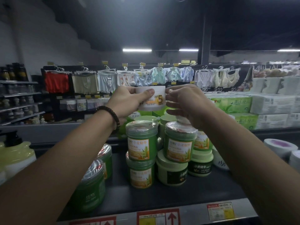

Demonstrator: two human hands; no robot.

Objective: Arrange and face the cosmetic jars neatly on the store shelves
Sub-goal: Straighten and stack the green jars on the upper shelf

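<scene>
**White jar held up over the green stacks**

The white jar (155, 101) is in the air directly above the stacked green jars (141, 142) and touches nothing on the shelf (178, 197). The left hand (128, 101) wraps its left side, with the thumb (149, 92) laid across the front just below the lid and the other fingers curled behind, out of sight. The right hand (186, 104) pinches the right side between its thumb and curled fingers. Together they keep the jar upright, its label with the large "5" turned towards the camera. The two-handed hold seems meant to square that label to the front before the jar is set down.

Below, the green jars stand two high in two front columns with their labels forward. Pale green jars (172, 169) form the base on the right, and more jars sit behind. What lies right under the right hand is hidden by it. To the left, the tilted jars (92, 181) lean out of line.

Open dark shelf runs in front of the stacks up to the front lip with its price tags (220, 211), and also between the tilted jars and the left column. A pump bottle (14, 153) bounds the left end and white tubs (279, 146) bound the right. Lowering the jar straight down risks knocking the tall columns, so the front strip looks the freer way in.
</scene>
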